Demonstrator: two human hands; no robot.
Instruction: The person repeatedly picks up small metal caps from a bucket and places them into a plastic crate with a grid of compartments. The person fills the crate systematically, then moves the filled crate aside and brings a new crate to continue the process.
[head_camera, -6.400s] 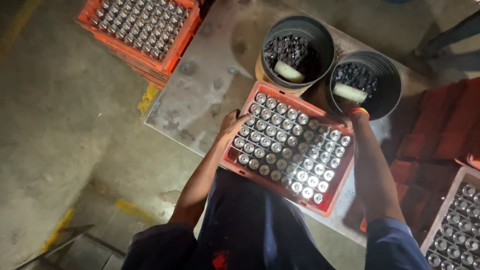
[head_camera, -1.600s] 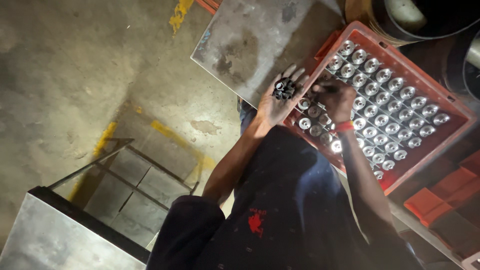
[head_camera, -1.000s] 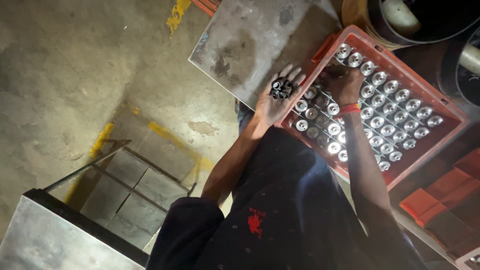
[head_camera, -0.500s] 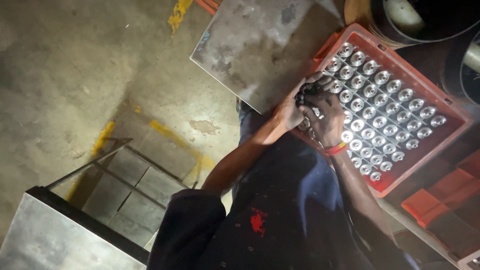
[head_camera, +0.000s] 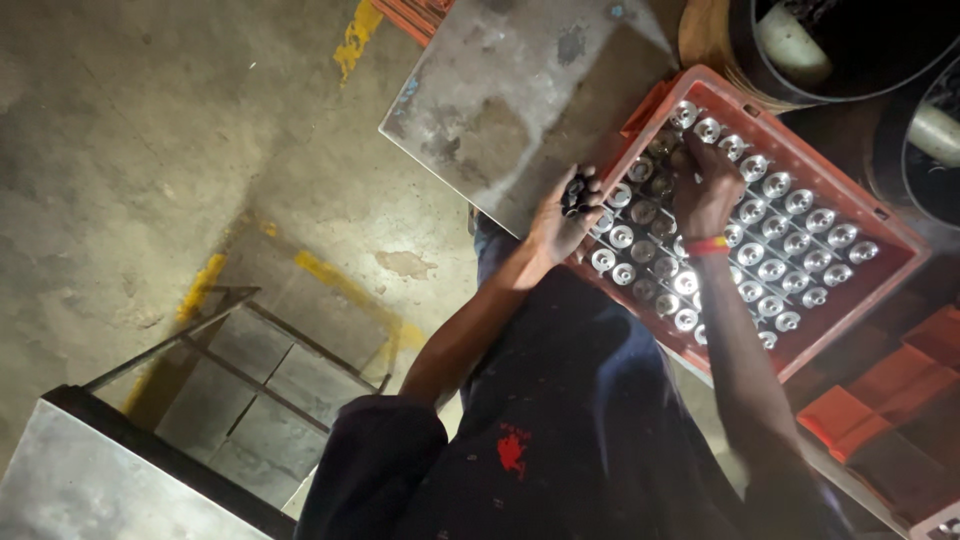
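A red plastic crate (head_camera: 880, 225) with a grid of cells holds several shiny round metal parts (head_camera: 780, 270). My left hand (head_camera: 560, 220) is at the crate's near left corner, palm up, cupping a few small dark parts (head_camera: 575, 190). My right hand (head_camera: 703, 185), with a red wristband, reaches into the crate's upper cells, fingers down on the metal parts. Whether it pinches a dark part there is hidden by the fingers.
The crate lies on a grey metal tabletop (head_camera: 500, 110). Two dark buckets (head_camera: 800, 50) stand at the top right. Red crates (head_camera: 880, 390) are stacked at the lower right. A metal frame stand (head_camera: 250, 370) sits on the concrete floor at the lower left.
My hands were together at the crate's left edge; now the right hand has moved up into the crate and the left hand is back at the corner with the dark parts.
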